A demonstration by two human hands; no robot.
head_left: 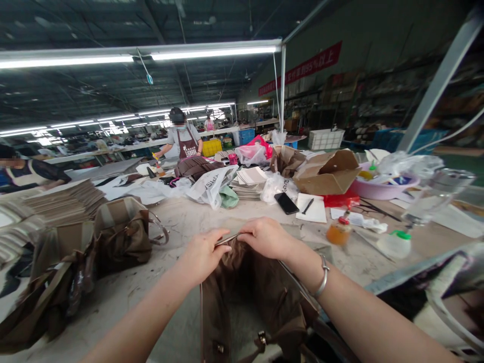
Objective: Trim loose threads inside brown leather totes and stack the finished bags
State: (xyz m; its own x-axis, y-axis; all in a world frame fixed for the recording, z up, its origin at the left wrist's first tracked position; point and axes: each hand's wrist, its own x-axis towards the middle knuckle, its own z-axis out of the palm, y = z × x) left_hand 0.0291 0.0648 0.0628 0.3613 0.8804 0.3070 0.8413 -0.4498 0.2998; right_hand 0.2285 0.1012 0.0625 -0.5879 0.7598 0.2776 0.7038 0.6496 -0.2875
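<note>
A brown fabric bag (260, 282) stands with its mouth open in front of me on the work table (172, 222). At the far edge of its opening, my left hand (206, 252) pinches the rim between thumb and fingers. Close beside it, my right hand (264, 236) grips the same rim, its fingers curled over the edge. The bag's inside looks dark, and metal fittings (261, 339) show near its close side. To the left sit more brown bags (123, 234), one with a handle ring.
Stacked panels (64, 201) lie at left. Beyond the bag are a phone (286, 203), a pen (308, 205) on paper, plastic bags (212, 184) and a cardboard box (327, 171). Right are an orange glue bottle (338, 233), a white bottle (395, 244) and a pink basin (381, 187). A co-worker (183, 136) stands opposite.
</note>
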